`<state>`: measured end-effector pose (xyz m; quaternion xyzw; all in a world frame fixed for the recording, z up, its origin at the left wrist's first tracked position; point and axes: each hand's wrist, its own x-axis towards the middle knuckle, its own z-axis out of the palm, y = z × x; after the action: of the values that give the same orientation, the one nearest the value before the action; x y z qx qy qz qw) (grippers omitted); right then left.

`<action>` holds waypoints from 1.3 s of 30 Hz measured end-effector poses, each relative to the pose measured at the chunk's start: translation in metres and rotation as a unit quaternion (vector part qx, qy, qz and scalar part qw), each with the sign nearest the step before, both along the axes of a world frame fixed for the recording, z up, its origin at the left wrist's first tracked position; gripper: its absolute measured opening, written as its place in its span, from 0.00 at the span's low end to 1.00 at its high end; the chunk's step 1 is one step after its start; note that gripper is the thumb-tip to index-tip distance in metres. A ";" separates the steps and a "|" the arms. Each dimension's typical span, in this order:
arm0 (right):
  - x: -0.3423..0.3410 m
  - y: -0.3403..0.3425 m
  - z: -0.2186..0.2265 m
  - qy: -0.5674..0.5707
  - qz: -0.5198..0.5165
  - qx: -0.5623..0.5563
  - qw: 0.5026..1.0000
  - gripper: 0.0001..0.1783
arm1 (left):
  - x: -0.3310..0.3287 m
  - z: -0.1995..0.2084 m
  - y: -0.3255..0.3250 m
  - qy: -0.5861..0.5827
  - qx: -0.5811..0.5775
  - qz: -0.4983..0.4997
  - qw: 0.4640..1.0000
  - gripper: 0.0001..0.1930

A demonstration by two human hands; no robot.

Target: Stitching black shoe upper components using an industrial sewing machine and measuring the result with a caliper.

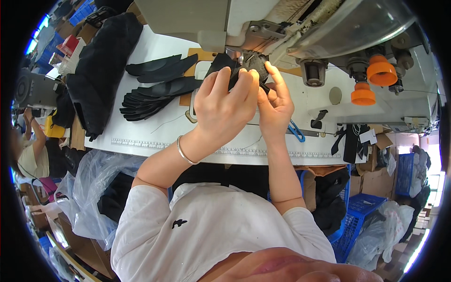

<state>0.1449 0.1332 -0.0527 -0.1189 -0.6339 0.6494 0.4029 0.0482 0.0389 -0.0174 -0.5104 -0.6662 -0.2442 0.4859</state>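
My left hand (pixel 225 101), with a bangle on its wrist, is closed on a black fabric piece (pixel 220 62) beneath the head of a sewing machine (pixel 263 35). Close beside it, my right hand (pixel 277 101) grips the same dark piece between thumb and fingers, its index finger reaching up near the machine's presser foot area. The fingers hide much of the cloth and the needle. Left of my hands lie curved black fabric pieces (pixel 157 68) and a fanned stack of similar pieces (pixel 145 101). Blue-handled thread snips (pixel 296 131) rest by my right wrist.
A large black fabric bundle (pixel 101 70) lies on the white table (pixel 145 134) at left. A printed ruler strip (pixel 300 154) follows the front edge. Orange knobs (pixel 363 94) hang at right. Blue crates (pixel 361 211) and clear plastic bags (pixel 94 197) flank me. Another person (pixel 35 150) sits far left.
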 end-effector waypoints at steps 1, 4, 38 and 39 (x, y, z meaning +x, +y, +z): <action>0.001 0.001 0.000 -0.009 0.004 0.009 1.000 0.24 | 0.001 0.000 -0.001 0.001 0.001 0.002 1.000 0.13; 0.009 0.004 0.000 -0.071 -0.010 0.032 0.997 0.27 | 0.006 -0.003 -0.001 -0.009 -0.035 0.010 0.999 0.13; -0.055 0.178 -0.045 0.023 0.016 0.210 0.977 0.14 | 0.015 -0.013 0.021 0.097 -0.029 0.110 0.989 0.05; -0.052 0.175 -0.040 -0.008 -0.028 0.307 0.951 0.13 | 0.015 -0.013 0.019 0.097 -0.047 0.117 0.987 0.05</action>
<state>0.0928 0.3079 -0.0926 -0.0121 -0.8022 0.4104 0.4335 0.0634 0.0576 -0.0299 -0.4722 -0.6819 -0.1040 0.5489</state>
